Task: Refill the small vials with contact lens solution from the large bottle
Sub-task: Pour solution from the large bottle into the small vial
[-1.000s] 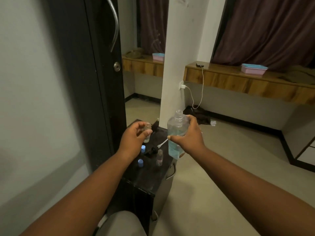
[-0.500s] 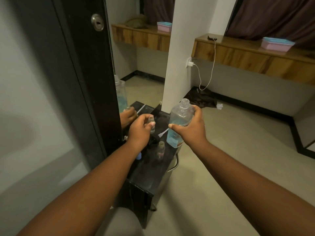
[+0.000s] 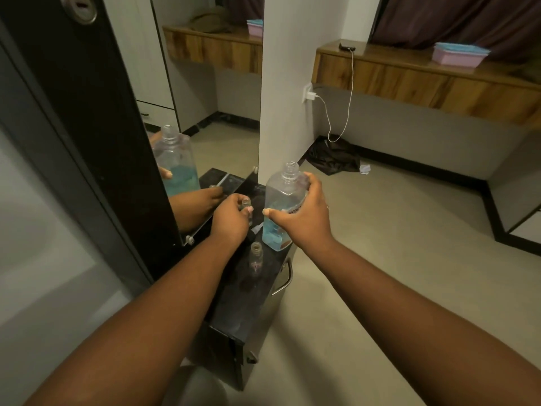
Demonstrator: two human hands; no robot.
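Two hands meet over the black desk (image 3: 234, 312). The left hand (image 3: 231, 219) is closed around a small vial (image 3: 246, 204), pinching it upright with its open mouth showing above the fingers. The right hand (image 3: 301, 216) grips the big bottle (image 3: 282, 200), uncapped, upright, blue solution filling roughly its lower half. Compared with a second ago, both hands have dropped closer to the desk and drawn together, so vial and bottle now sit just beside each other; the bottle has not tipped yet. That suggests the pour is about to start. A second vial (image 3: 256, 256) stands open on the desk nearer the person and looks empty, though the dim light makes this hard to judge. Left of the hands, a mirror (image 3: 205, 112) repeats the bottle.
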